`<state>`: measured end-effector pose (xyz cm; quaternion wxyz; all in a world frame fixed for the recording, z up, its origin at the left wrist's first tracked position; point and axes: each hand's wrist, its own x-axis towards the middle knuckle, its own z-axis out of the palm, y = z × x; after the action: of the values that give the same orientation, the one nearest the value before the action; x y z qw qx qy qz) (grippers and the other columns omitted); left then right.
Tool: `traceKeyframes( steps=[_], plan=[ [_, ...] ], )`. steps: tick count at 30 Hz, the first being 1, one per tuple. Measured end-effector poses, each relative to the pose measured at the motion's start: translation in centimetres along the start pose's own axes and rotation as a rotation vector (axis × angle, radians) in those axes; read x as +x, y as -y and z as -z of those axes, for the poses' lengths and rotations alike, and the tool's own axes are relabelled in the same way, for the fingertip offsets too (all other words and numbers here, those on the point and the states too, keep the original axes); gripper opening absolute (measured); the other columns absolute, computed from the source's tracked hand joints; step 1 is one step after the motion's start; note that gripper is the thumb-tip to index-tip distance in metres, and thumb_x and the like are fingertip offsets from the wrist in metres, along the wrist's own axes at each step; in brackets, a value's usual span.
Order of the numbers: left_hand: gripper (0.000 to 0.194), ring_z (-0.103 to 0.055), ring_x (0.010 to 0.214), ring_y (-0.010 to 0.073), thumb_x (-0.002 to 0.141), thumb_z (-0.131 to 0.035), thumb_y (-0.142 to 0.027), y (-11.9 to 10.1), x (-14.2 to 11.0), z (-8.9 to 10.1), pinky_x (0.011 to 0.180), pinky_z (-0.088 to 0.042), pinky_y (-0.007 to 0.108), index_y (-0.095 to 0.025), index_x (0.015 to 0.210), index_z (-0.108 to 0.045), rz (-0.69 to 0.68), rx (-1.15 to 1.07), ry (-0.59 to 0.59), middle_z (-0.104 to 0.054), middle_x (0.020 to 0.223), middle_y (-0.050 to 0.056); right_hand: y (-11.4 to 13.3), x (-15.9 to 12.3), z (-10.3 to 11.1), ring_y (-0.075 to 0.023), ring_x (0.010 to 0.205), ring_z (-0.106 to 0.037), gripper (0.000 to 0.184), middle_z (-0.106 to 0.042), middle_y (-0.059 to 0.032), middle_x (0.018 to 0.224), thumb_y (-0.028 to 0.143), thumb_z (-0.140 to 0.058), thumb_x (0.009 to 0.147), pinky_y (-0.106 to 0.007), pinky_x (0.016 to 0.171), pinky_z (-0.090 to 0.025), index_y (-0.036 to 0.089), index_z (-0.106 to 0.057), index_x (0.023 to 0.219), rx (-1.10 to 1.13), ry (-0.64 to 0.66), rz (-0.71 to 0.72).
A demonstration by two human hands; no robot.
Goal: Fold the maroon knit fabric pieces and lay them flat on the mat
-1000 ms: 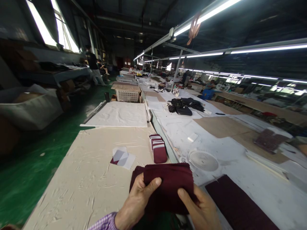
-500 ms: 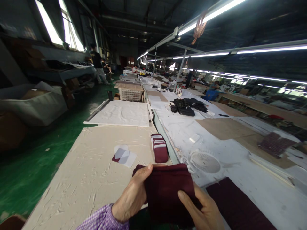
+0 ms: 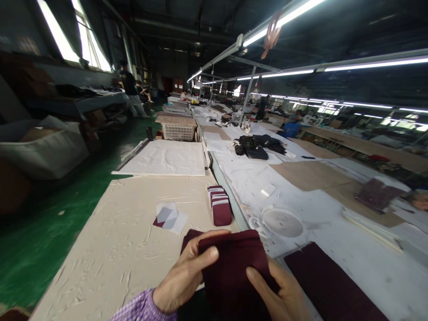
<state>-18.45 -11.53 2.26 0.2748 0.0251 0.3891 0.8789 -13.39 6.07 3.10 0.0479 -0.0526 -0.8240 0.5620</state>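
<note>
Both my hands hold a stack of folded maroon fabric pieces (image 3: pixel 234 267) just above the near edge of the cream work table (image 3: pixel 127 240). My left hand (image 3: pixel 187 276) grips its left side, thumb pressed on top and fingers curled along the far edge. My right hand (image 3: pixel 281 296) supports the right side with the thumb lying across the cloth. Beyond the cloth, a row of small maroon and white pieces (image 3: pixel 220 205) lies near the table's right edge. White paper slips over a maroon scrap (image 3: pixel 170 218) lie left of that row.
A white round fan (image 3: pixel 281 221) lies on the white table to the right. A long maroon cloth panel (image 3: pixel 331 285) lies near it. Black garments (image 3: pixel 256 147) and a white basket (image 3: pixel 177 132) sit farther back. Green floor runs along the left. People stand far off.
My left thumb has come back onto the top of the cloth stack after the fingers curled over its far edge. The view shifted slightly.
</note>
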Motion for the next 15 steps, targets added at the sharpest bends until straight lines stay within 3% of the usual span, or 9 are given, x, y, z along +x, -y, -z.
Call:
traceKeyframes(
  steps=[3, 7, 11, 13, 15],
  plan=[
    [0.034, -0.062, 0.081, 0.0152, 0.072, -0.07, -0.016, 0.8, 0.4, -0.1, 0.077, -0.048, 0.023, -0.018, 0.106, -0.065, -0.023, 0.08, 0.007, -0.069, 0.095, 0.007, -0.6, -0.2, 0.3, -0.0223, 0.083, -0.063, 0.028, -0.07, -0.0042, 0.089, 0.043, -0.057, 0.078, -0.026, 0.073, -0.049, 0.02, -0.068, 0.088, 0.018, 0.001, -0.012],
    [0.034, -0.059, 0.062, 0.0103, 0.073, -0.07, -0.021, 1.8, 1.3, -0.7, 0.056, -0.046, 0.018, -0.019, 0.107, -0.065, -0.011, 0.102, -0.051, -0.07, 0.086, 0.005, -2.3, -0.5, 0.9, -0.021, 0.074, -0.062, 0.026, -0.067, -0.0034, 0.077, 0.044, -0.062, 0.074, -0.029, 0.067, -0.05, 0.019, -0.062, 0.084, 0.104, -0.092, -0.131],
    [0.047, -0.045, 0.034, 0.0072, 0.068, -0.073, -0.03, 3.6, 2.0, -1.7, 0.039, -0.04, 0.02, -0.019, 0.113, -0.063, 0.075, 0.211, -0.101, -0.064, 0.055, -0.001, -4.2, -1.3, 2.4, -0.02, 0.08, -0.063, 0.051, -0.066, -0.0043, 0.092, 0.038, -0.069, 0.07, -0.032, 0.073, -0.05, 0.021, -0.05, 0.115, 0.349, -0.261, -0.143],
    [0.056, -0.053, 0.039, 0.0131, 0.065, -0.075, -0.035, 5.1, 2.1, -2.4, 0.043, -0.045, 0.024, -0.022, 0.117, -0.06, 0.107, 0.32, -0.177, -0.066, 0.057, -0.001, -5.0, -2.3, 3.4, -0.0205, 0.08, -0.063, 0.049, -0.067, -0.0034, 0.088, 0.037, -0.07, 0.07, -0.033, 0.073, -0.05, 0.022, -0.054, 0.114, 0.406, -0.236, -0.119],
    [0.059, -0.066, 0.064, 0.0226, 0.063, -0.074, -0.042, 6.8, 2.1, -3.3, 0.053, -0.052, 0.029, -0.03, 0.118, -0.058, 0.1, 0.503, -0.26, -0.072, 0.076, -0.001, -5.8, -3.4, 4.4, -0.0206, 0.079, -0.062, 0.034, -0.067, -0.0022, 0.083, 0.039, -0.07, 0.07, -0.032, 0.073, -0.05, 0.021, -0.065, 0.099, 0.451, -0.223, -0.104]
  ],
)
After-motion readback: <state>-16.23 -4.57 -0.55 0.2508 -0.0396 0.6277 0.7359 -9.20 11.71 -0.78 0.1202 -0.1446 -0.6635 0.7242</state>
